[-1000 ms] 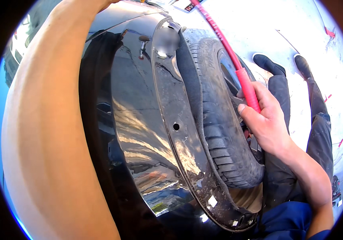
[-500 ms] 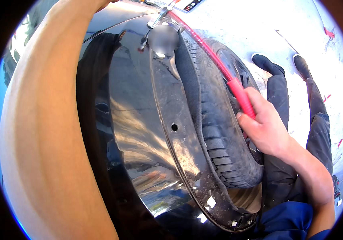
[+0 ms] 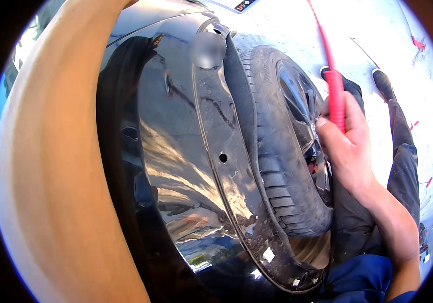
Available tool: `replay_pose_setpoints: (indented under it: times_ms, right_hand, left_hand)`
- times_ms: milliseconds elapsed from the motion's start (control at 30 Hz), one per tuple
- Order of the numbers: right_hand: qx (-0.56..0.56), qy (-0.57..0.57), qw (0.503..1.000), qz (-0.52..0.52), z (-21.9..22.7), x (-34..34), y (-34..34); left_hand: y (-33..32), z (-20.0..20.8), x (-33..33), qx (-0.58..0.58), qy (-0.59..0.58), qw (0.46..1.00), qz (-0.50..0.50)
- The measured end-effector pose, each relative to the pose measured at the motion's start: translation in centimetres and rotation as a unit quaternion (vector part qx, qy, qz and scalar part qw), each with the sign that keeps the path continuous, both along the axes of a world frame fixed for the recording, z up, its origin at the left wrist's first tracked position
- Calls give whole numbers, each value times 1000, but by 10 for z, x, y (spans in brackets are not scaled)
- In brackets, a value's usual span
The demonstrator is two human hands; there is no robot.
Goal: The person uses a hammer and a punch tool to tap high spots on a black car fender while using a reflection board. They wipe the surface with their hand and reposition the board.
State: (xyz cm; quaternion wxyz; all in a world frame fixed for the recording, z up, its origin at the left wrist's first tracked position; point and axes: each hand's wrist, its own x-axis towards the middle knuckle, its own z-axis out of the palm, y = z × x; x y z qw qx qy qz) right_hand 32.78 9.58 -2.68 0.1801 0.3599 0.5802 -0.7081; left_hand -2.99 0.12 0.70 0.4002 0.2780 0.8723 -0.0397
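- While the left arm [image 3: 55, 161] stretches bare from the lower edge to the top, close to the camera, the left hand lies beyond the view, so its grip cannot be told.
- Bent at the elbow, the right arm [image 3: 398, 227] enters at the lower right and slants up and leftward, ending in the right hand [image 3: 348, 151], raised just beside the wheel [image 3: 300, 96].
- The right hand is curled firmly round the tool [image 3: 336, 98], its thumb at the left of the thick red handle, the other fingers wrapped about it.
- The tool stands to the right of the tyre [image 3: 277, 166], leaning slightly left as its thin red shaft rises; its far end cannot be made out at the top edge.
- Left of the tyre curves a glossy black panel [image 3: 171, 131], streaked with reflections, with a small round hole [image 3: 223, 158] near its edge.
- A dark liner [image 3: 239, 96] runs between panel and tyre.
- The left arm covers much of the left side, and a blurred patch [image 3: 208, 50] masks the panel's upper edge.
- The tool and right hand partly hide one of the person's legs [image 3: 403, 166], which rest in dark trousers on the pale floor [image 3: 287, 25].
- Near one shoe [image 3: 383, 85] lies a thin rod [image 3: 364, 52].
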Motion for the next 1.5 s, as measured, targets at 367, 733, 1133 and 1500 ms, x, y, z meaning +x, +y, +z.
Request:
replay_pose_setpoints:
  times_ms: [367,733,1133,1500]
  right_hand:
    - [-51,-43,997,-29,2,-3,1]
    - [-27,-18,999,8,-1,11,-7]
    - [-44,-21,988,144,2,7,0]
    - [35,44,988,145,-6,8,-3]
  left_hand:
    - [-8,-18,-10,-11,16,1000,-14]
    - [-5,-19,-12,-5,17,998,-53]
    - [-5,-10,-4,18,12,1000,-13]
    - [1,-7,1,-9,47,997,-54]
